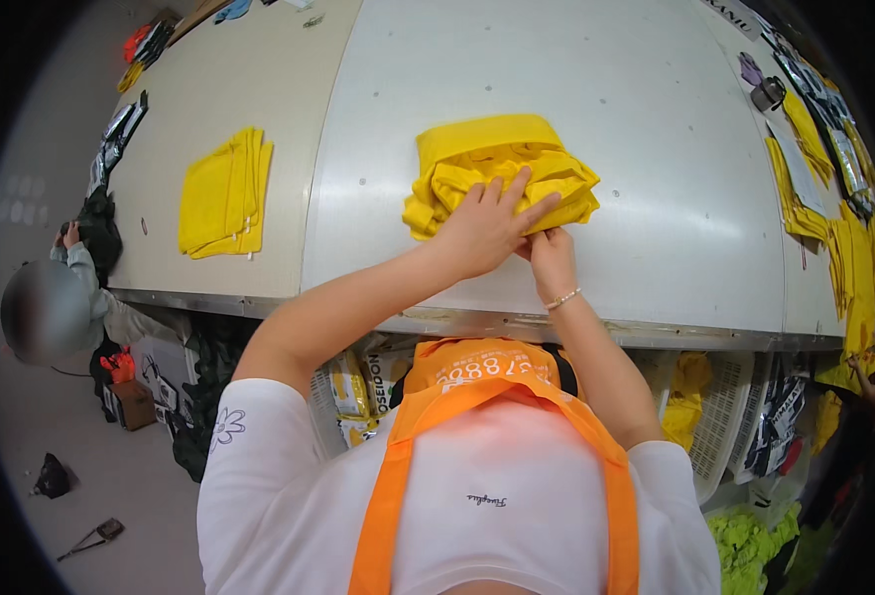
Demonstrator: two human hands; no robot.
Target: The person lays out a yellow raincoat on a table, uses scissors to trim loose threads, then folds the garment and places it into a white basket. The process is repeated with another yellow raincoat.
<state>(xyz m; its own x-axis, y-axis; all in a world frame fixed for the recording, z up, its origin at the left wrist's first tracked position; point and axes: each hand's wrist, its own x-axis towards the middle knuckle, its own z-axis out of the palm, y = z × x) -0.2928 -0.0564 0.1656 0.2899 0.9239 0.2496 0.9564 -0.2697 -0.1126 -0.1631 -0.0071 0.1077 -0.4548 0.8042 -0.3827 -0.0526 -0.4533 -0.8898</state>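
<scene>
A yellow garment lies bunched on the metal tabletop in front of me, with a smooth folded band along its far side and crumpled cloth nearer to me. My left hand rests across the crumpled part, fingers stretched out and spread. Beside it, at the near edge of the cloth, my right hand is closed with its fingertips tucked in at the fabric. Those fingertips are partly hidden by the left hand and the cloth. A bracelet circles my right wrist.
Folded yellow garments lie to the left on a pale table section. More yellow clothing, packaged items and a dark cup line the right edge. Below the right edge are crates with clothing. At far left another person handles dark cloth.
</scene>
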